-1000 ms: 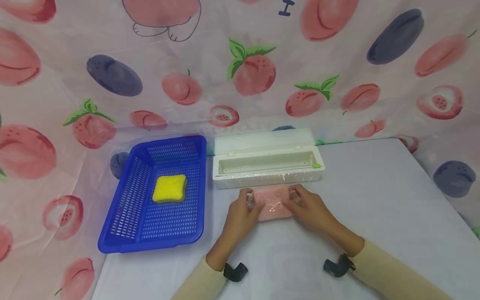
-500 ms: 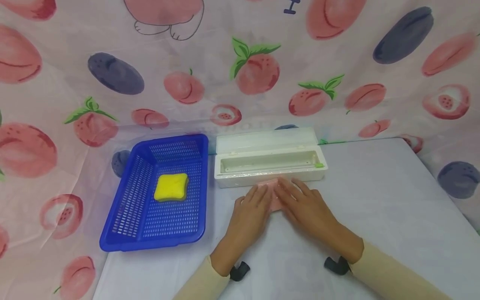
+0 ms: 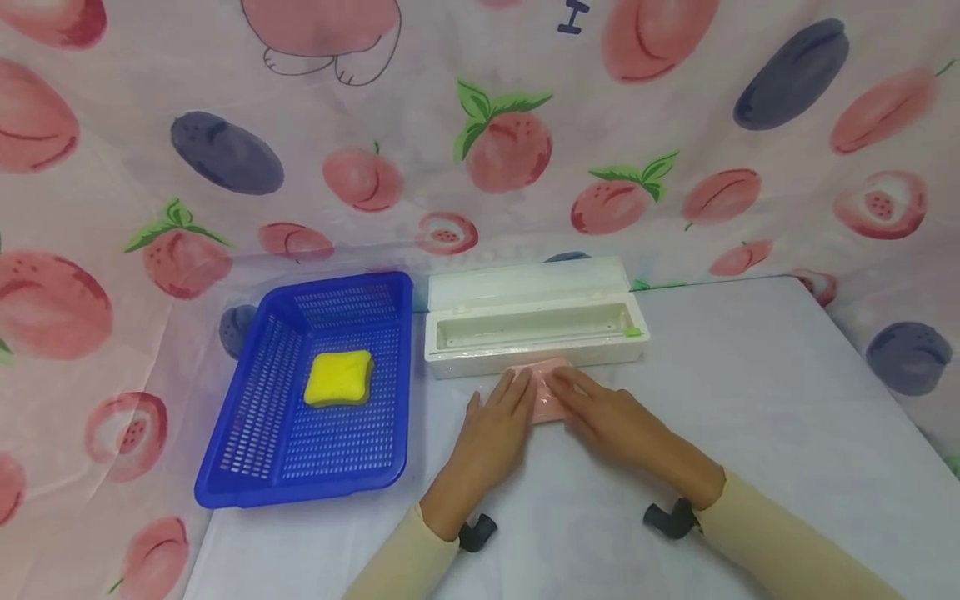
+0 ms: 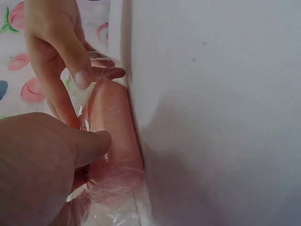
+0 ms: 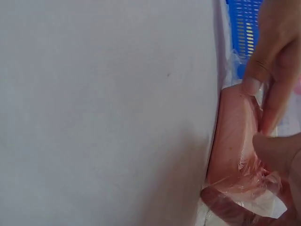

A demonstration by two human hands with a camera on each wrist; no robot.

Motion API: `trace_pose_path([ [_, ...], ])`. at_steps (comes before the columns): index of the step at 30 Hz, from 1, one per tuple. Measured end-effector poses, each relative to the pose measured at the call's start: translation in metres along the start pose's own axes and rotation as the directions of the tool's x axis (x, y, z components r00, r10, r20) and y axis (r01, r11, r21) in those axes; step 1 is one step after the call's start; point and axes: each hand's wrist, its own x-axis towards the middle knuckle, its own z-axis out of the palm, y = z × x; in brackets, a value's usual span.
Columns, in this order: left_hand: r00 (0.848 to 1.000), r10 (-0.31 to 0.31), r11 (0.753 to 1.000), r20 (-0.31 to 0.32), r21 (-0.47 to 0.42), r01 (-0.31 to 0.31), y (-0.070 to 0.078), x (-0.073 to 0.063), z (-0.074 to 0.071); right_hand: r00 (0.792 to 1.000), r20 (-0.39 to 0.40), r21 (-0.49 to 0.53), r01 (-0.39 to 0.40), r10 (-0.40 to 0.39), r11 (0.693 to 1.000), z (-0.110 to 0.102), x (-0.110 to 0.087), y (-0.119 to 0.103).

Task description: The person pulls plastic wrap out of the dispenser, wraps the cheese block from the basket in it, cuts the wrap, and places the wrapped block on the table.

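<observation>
A pink sponge (image 3: 549, 404) in clear plastic film (image 4: 120, 186) lies on the white table, just in front of a long white film dispenser box (image 3: 487, 362). Over its left part rests my left hand (image 3: 491, 433), fingers extended on top. My right hand (image 3: 622, 425) touches it from the right, with fingertips on its upper face. Both thumbs lie along its near side in the wrist views, where film is bunched around the sponge's ends. Part of the sponge is hidden under the hands.
A blue basket (image 3: 303, 492) stands at the left with a yellow sponge (image 3: 337, 379) inside. The dispenser's lid (image 3: 525, 281) is raised at the back, and a small green piece (image 3: 633, 332) sits at its right end. Fruit-patterned cloth (image 3: 420, 108) hangs behind the table.
Both hands went from gripping the sponge's two ends to lying over its top, close together. The sponge shifted slightly toward the dispenser. In the last half second the right fingers drew in slightly.
</observation>
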Motion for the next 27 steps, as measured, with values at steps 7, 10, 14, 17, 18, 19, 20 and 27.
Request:
trace_pose_path([
  [7,0.999,-0.014,1.0,-0.049,0.01,0.014,0.007,0.006,-0.014,0.984,-0.158,0.165,-0.054,0.081,0.985,-0.015,-0.007,0.017],
  [10,0.984,-0.013,1.0,-0.178,-0.026,0.009,0.015,0.023,-0.026,0.917,-0.32,0.25,-0.162,0.239,0.955,-0.025,-0.003,0.03],
  [14,0.966,0.003,0.996,-0.26,-0.09,-0.028,0.028,0.064,-0.039,0.856,-0.268,0.387,-0.325,0.442,0.863,-0.036,0.007,0.055],
  [17,0.983,-0.005,0.981,-0.184,-0.19,-0.031,0.04,0.101,-0.045,0.834,-0.153,0.441,-0.422,0.53,0.792,-0.037,0.014,0.073],
  [18,0.99,-0.018,0.969,-0.139,-0.246,-0.017,0.044,0.113,-0.046,0.825,-0.137,0.449,-0.442,0.548,0.777,-0.036,0.016,0.078],
  [19,0.996,-0.034,0.955,-0.086,-0.297,0.007,0.048,0.124,-0.048,0.818,-0.134,0.455,-0.451,0.56,0.768,-0.035,0.018,0.082],
  [20,0.997,-0.044,0.937,-0.056,-0.348,0.022,0.052,0.134,-0.048,0.81,-0.149,0.454,-0.453,0.567,0.767,-0.032,0.021,0.086],
  [27,0.982,-0.182,0.801,0.046,-0.572,0.175,0.07,0.169,-0.034,0.786,-0.274,0.44,-0.411,0.555,0.799,-0.022,0.024,0.101],
])
